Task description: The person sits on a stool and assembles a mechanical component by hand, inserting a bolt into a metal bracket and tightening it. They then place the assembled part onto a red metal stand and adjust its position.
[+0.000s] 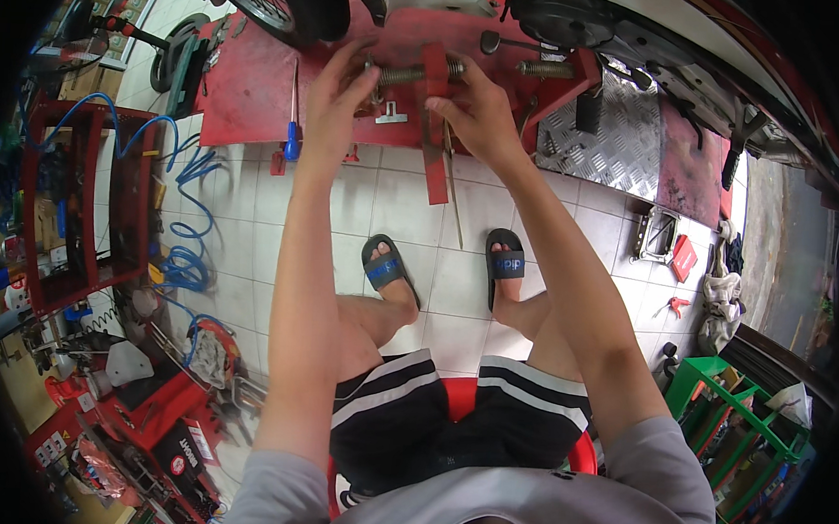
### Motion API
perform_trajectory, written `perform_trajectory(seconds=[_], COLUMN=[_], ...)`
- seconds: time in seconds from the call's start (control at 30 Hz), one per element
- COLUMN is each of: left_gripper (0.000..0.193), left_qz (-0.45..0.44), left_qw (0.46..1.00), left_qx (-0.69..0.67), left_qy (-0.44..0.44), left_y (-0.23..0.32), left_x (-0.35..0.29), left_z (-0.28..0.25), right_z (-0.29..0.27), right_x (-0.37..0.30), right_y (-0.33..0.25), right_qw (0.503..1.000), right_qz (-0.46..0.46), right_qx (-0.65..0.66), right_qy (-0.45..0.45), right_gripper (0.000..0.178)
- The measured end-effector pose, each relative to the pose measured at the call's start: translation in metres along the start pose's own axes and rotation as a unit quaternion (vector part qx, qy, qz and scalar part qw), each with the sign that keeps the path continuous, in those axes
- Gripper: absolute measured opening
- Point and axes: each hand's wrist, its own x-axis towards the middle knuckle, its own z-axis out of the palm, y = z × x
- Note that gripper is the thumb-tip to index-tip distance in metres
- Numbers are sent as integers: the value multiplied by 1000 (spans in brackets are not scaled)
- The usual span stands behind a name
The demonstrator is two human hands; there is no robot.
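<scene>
A metal coil spring [400,75] lies crosswise over the red workbench, between my two hands. My left hand [338,95] is closed around the spring's left end, its fingertips partly hidden. At the other end my right hand [478,110] is closed, with fingers at the spring's tip and the thumb against a red flat bar [435,150]. The bar crosses the spring and sticks out past the bench's near edge. A thin metal rod [454,198] juts out beside it. Between my hands, a small slotted metal plate [390,114] rests on the bench.
A blue-handled screwdriver [293,139] lies left on the red bench [244,90]. Another spring [544,69] is at the right, near a metal tread plate [612,130]. A motorcycle wheel [290,3] stands beyond. Blue air hose [187,261] coils on the floor, by a red rack [85,205].
</scene>
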Motion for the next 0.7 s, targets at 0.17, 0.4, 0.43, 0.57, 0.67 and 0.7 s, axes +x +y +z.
perform_trajectory(seconds=[0.17, 0.4, 0.43, 0.57, 0.67, 0.7], left_gripper=[37, 39, 39, 40, 41, 41], left_qz=[-148, -17, -65, -46, -69, -122], left_qw=[989, 999, 997, 999, 997, 992], left_qx=[21, 44, 39, -18, 9, 21], left_qy=[-9, 2, -1, 5, -23, -28], left_y=[-9, 1, 3, -1, -2, -2], left_x=[8, 2, 2, 0, 2, 4], left_z=[-21, -9, -10, -12, -11, -17], right_z=[0, 2, 1, 3, 2, 4], right_x=[0, -2, -2, -2, -2, -2], right_y=[-13, -15, -14, -15, -13, -14], right_qw=[998, 990, 987, 993, 992, 991], right_qz=[-35, -29, -40, -8, -18, -22], right_qx=[-28, -81, -97, -55, -60, -59], right_qy=[45, 113, 119, 105, 112, 114], right_gripper=[58, 56, 56, 57, 56, 56])
